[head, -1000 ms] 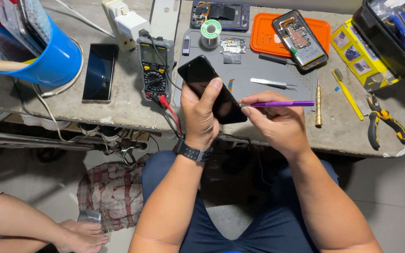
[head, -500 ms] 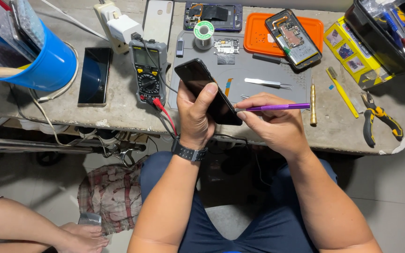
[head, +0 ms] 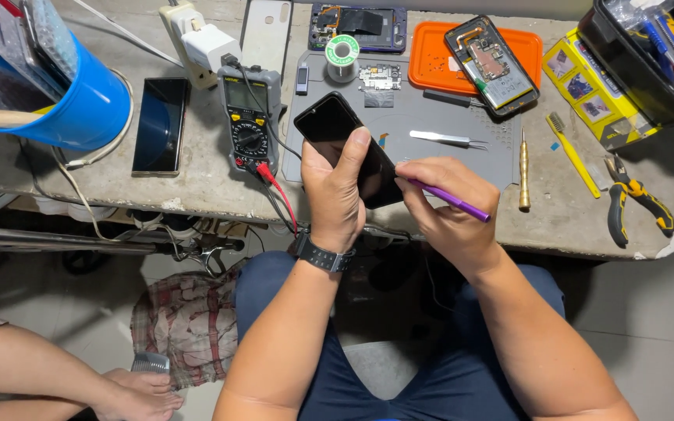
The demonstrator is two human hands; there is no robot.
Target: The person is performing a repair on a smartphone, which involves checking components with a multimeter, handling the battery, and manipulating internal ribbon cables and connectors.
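Observation:
My left hand [head: 337,191] grips a black smartphone [head: 329,125] from behind, holding it tilted above the front of the grey work mat [head: 477,160]. A dark watch sits on that wrist. My right hand [head: 450,206] pinches a thin purple tool [head: 458,201] like a pen, its tip against the phone's right edge. Silver tweezers [head: 442,139] lie on the mat just beyond my right hand.
A multimeter [head: 249,117] with red and black leads, another dark phone [head: 161,125] and a blue bucket [head: 68,93] stand to the left. An opened phone [head: 491,66] rests on an orange tray [head: 438,62]. A brass screwdriver [head: 523,171], toothbrush [head: 571,156], pliers [head: 633,199] and toolbox [head: 649,54] lie right. Another person's legs [head: 56,374] show at lower left.
My right hand has turned the purple tool from lying level and pointing right to slanting down, its tip now at the phone's edge. The phone stays in my left hand.

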